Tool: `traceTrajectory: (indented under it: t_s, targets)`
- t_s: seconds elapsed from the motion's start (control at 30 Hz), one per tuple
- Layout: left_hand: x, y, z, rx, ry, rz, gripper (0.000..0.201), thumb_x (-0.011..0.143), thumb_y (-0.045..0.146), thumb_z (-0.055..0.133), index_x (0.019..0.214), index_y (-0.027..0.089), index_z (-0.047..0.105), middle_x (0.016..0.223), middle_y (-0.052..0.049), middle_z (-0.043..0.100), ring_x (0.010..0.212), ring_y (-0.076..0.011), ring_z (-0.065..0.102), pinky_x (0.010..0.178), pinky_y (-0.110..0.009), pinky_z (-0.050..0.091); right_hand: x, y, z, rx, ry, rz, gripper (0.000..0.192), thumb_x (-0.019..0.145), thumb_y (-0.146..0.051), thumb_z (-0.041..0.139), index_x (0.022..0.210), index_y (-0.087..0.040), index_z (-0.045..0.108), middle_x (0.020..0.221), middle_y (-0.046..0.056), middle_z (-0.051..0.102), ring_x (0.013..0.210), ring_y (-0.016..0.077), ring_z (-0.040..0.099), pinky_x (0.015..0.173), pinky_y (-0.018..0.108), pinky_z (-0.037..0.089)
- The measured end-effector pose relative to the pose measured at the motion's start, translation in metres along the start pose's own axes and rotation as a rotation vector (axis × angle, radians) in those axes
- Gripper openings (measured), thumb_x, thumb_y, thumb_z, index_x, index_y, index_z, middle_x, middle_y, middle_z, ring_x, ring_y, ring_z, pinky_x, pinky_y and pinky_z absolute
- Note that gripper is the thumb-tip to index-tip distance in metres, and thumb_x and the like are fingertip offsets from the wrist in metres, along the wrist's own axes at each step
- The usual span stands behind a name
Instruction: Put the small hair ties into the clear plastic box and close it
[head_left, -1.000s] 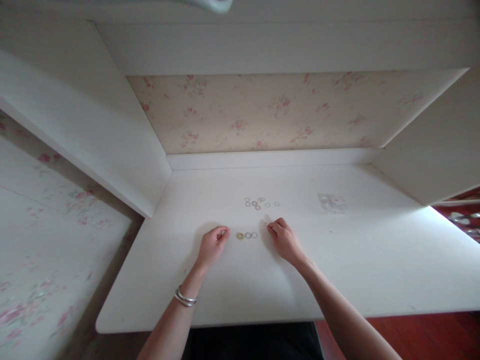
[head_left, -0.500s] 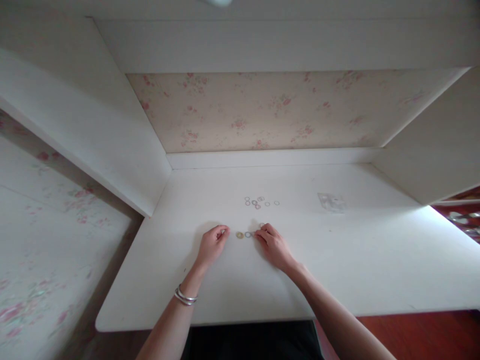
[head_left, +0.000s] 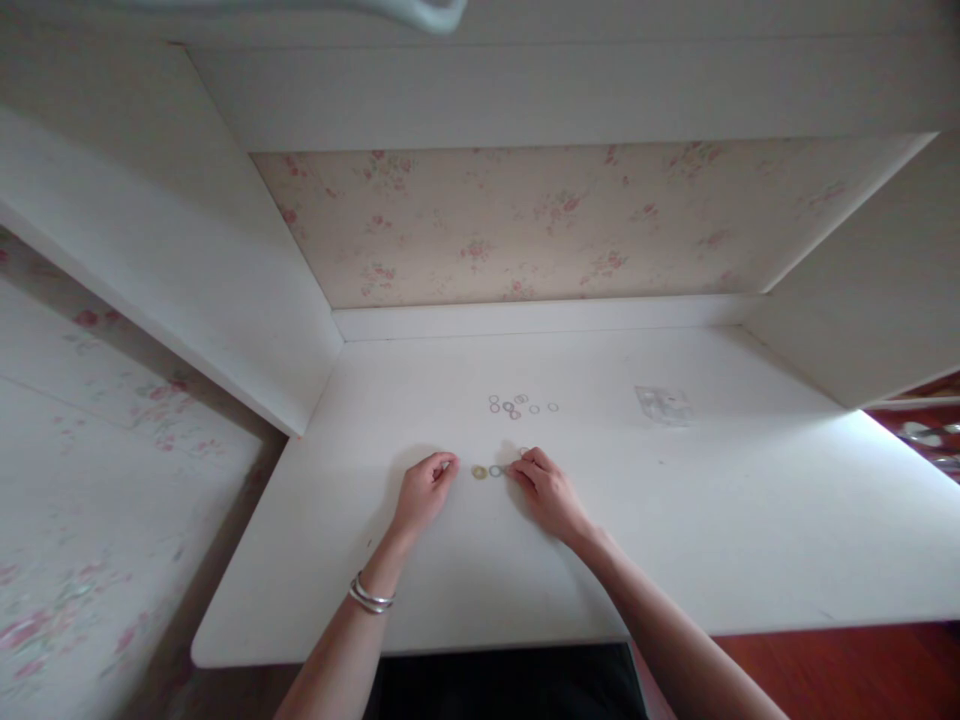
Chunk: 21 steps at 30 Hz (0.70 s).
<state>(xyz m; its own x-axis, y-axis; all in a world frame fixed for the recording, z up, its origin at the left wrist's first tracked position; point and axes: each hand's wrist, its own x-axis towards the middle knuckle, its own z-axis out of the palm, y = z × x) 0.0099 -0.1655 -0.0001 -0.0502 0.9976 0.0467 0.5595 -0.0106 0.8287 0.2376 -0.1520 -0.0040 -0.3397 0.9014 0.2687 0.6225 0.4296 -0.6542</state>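
From the head view, a short row of small rings (head_left: pixel 488 471) is seen on the white desk (head_left: pixel 675 520), between both hands. The right hand (head_left: pixel 546 490) is laid flat-ish, its fingertips (head_left: pixel 514 470) pressed at the row's right end; what is pinched cannot be told. The left hand (head_left: pixel 424 490) is loosely curled, resting just left of the row. A loose cluster of rings (head_left: pixel 517 405) is scattered farther back, a clear packet (head_left: pixel 663 405) off right.
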Motion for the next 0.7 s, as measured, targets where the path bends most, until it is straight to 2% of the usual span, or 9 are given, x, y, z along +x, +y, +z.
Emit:
traceTrajectory:
  t_s: [0.13,0.37,0.53,0.7]
  targets:
    - [0.001,0.0,0.0,-0.001,-0.005,-0.003,0.035,0.085,0.046,0.046,0.092,0.018,0.065,0.07,0.0,0.064,0.061,-0.0122,0.056,0.058,-0.021,0.041,-0.003,0.004,-0.009,0.089,0.125,0.048,0.026,0.091,-0.032,0.041,0.089,-0.022,0.065,0.087,0.006,0.055,0.078,0.0152,0.055,0.072,0.027,0.045]
    - [0.006,0.006,0.009,0.062,0.016,-0.015,0.032,0.086,0.043,0.046,0.091,0.018,0.065,0.069,0.0,0.064,0.061,-0.0126,0.056,0.058,-0.022,0.042,-0.024,0.023,-0.029,0.157,0.257,0.282,0.029,0.089,-0.042,0.045,0.087,-0.02,0.064,0.085,0.004,0.056,0.067,0.0131,0.052,0.063,0.026,0.042]
    - [0.005,0.036,0.029,0.156,-0.007,0.139,0.023,0.088,0.032,0.045,0.089,0.019,0.064,0.084,-0.003,0.066,0.073,-0.0134,0.059,0.069,-0.023,0.044,-0.032,0.026,-0.031,0.211,0.327,0.386,0.035,0.087,-0.048,0.045,0.085,-0.019,0.065,0.079,0.003,0.056,0.064,0.0132,0.05,0.06,0.026,0.04]
    - [0.007,0.071,0.054,0.339,-0.069,0.293,0.016,0.087,0.025,0.048,0.086,0.022,0.064,0.084,-0.003,0.063,0.082,-0.0151,0.057,0.076,-0.026,0.043,-0.03,0.027,-0.03,0.236,0.33,0.39,0.036,0.086,-0.049,0.045,0.084,-0.02,0.066,0.078,0.002,0.056,0.063,0.0126,0.05,0.06,0.025,0.04]
